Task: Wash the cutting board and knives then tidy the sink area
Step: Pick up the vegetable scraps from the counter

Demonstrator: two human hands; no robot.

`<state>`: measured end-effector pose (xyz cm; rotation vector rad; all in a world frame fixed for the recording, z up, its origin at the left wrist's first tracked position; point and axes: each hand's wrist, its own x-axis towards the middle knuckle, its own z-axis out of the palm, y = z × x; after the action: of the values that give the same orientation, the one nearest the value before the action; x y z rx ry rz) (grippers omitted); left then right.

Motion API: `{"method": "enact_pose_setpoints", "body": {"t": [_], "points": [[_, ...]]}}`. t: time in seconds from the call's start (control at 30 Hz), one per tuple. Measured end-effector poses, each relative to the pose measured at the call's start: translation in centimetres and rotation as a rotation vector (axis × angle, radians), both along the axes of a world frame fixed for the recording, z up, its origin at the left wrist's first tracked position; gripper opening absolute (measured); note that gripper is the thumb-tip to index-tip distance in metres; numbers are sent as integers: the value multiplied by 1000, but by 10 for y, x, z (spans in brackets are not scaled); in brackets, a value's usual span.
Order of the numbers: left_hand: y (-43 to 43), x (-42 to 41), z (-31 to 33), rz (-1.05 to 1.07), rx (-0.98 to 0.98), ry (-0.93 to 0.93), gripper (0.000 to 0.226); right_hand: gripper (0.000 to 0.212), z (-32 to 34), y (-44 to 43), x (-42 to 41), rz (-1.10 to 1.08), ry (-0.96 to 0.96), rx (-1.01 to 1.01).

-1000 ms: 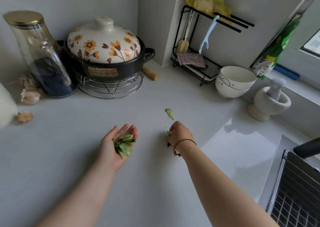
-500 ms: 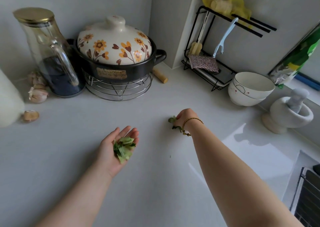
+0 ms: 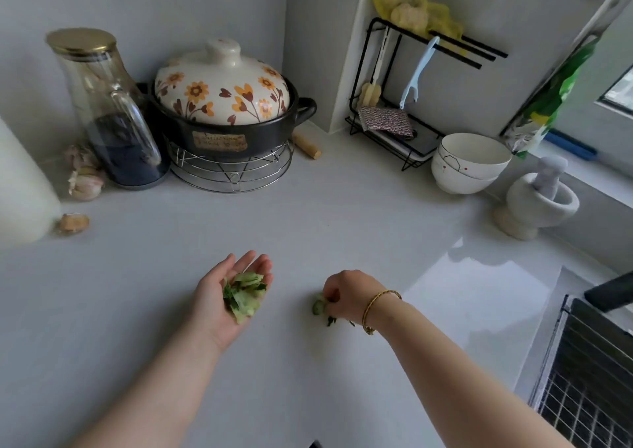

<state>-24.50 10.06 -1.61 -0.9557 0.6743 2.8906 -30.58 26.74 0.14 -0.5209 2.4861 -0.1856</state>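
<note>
While our left hand [image 3: 236, 293] lies spread, palm up, cradling limp green scraps [image 3: 244, 295], our right hand [image 3: 346, 293] seemingly pinches a loose scrap [image 3: 320, 307] on the counter [image 3: 308, 225]; light, soft stuff, best gathered gently.

both forearms reach forward, well apart. the left hand [image 3: 228, 299] lies palm up, fingers nearly straight and together, cupping green scraps [image 3: 244, 294]. the right hand [image 3: 346, 292] is knuckles up, wrist bent down, its fingers curled and pinching a green bit [image 3: 319, 306].
</note>
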Motion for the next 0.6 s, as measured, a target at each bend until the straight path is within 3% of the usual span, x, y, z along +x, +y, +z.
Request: {"method": "enact_pose_setpoints", "body": {"t": [0.1, 0.2, 0.37, 0.47, 0.53, 0.6], "points": [[11, 16, 3, -41, -1, -13, 29, 23, -2, 13, 31, -17, -32, 14], [25, 27, 3, -91, 14, -28, 29, 4, -2, 30, 51, -129, -25, -46], [57, 42, 1, -209, 21, -55, 29, 30, 12, 57, 83, -500, 59, -415], [85, 48, 2, -336, 20, -73, 29, 29, 26, 54, 99, -543, 134, -545], [100, 51, 1, -430, 29, -47, 33, 26, 31, 46, 108, -524, 199, -518], [117, 57, 4, -523, 42, -18, 40, 9, 33, 47, 120, -550, 257, -451]]}}
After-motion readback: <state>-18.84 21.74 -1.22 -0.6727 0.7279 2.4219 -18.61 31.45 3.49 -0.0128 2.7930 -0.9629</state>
